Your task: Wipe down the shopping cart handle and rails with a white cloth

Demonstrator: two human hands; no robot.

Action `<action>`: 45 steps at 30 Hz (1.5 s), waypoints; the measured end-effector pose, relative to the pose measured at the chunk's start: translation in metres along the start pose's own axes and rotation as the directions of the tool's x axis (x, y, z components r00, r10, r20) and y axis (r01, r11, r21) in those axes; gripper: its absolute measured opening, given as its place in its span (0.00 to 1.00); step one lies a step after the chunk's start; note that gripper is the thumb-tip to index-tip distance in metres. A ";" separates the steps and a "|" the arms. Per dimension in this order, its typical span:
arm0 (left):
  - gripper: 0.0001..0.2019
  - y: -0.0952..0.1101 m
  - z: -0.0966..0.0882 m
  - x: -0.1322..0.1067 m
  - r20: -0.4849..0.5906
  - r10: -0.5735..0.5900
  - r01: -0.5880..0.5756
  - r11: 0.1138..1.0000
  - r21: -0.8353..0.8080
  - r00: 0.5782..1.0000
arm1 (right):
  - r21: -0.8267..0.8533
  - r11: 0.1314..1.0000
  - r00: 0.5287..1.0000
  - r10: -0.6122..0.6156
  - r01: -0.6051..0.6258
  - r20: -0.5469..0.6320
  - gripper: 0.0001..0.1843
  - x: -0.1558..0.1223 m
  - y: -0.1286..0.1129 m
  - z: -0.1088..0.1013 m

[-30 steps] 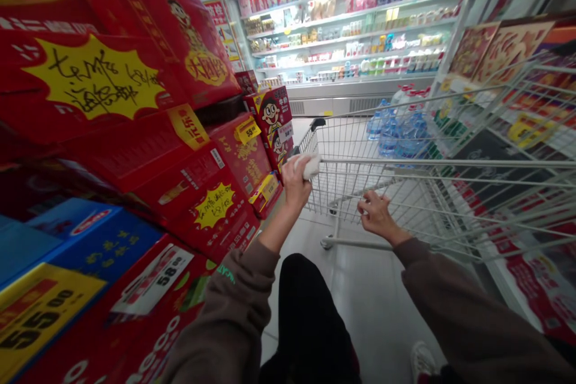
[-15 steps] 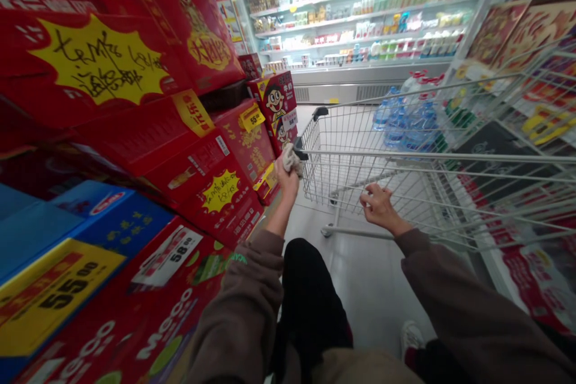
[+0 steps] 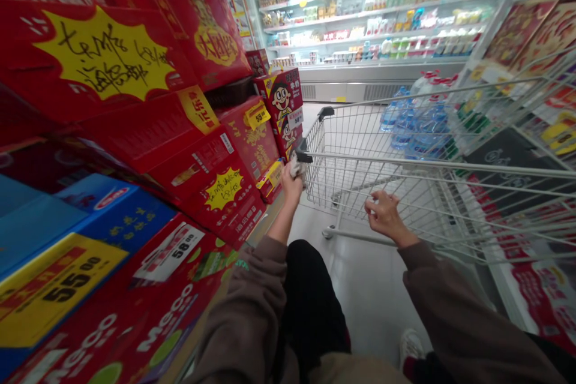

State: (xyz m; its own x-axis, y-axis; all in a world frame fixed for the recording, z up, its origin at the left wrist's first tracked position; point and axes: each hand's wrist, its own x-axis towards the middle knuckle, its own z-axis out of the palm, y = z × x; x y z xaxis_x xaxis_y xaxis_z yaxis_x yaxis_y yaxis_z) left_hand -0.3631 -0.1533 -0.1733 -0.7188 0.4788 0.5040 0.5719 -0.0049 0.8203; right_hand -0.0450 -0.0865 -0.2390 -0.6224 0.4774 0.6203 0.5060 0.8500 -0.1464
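A wire shopping cart stands on its side of the aisle ahead of me, with dark plastic caps on its corners. My left hand is closed on a pale, crumpled cloth, pressed up near the cart's left corner cap. Part of the cloth is hidden by my fingers. Curled in front of the basket's lower wires is my right hand, thumb and fingers drawn together. Whether it grips a wire cannot be made out.
Stacked red gift boxes and a blue box with price cards line my left. Blue-tinted water bottles stand behind the cart. Beyond is a lit refrigerated shelf unit. A dark board shows through the wires at right.
My left hand and the cloth have shifted slightly lower against the cart's corner. The right hand stays by the lower wires, turned a little. The whole view has swung slightly left.
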 end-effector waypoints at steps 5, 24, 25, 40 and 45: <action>0.32 0.019 0.013 -0.059 -0.002 0.133 -0.132 0.985 0.114 0.991 | -0.034 0.999 0.997 -0.034 0.037 0.073 0.12 0.000 0.002 -0.007; 0.27 0.008 -0.008 -0.059 -0.159 -0.150 0.129 0.982 -0.136 0.976 | -0.249 0.960 0.969 -0.070 0.130 0.235 0.18 0.178 -0.081 -0.066; 0.26 0.005 -0.009 -0.063 -0.153 -0.163 0.141 0.979 -0.147 0.975 | -0.247 0.956 0.965 -0.095 0.157 0.244 0.18 0.179 -0.080 -0.066; 0.26 0.007 -0.026 -0.090 -0.193 -0.203 0.171 0.970 -0.171 0.960 | -0.218 0.954 0.972 -0.171 0.203 0.160 0.23 0.152 -0.090 -0.079; 0.26 0.015 -0.047 -0.092 -0.265 -0.214 0.183 0.974 -0.136 0.940 | -0.226 0.956 0.982 -0.171 0.186 0.083 0.24 0.142 -0.085 -0.080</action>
State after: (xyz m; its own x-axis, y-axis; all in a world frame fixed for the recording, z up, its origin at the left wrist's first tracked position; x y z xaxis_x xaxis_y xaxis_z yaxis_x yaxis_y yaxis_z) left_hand -0.3070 -0.2388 -0.1952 -0.9029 0.2187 0.3701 0.3716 -0.0362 0.9277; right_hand -0.1288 -0.1085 -0.0773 -0.7472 0.3414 0.5702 0.5031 0.8512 0.1497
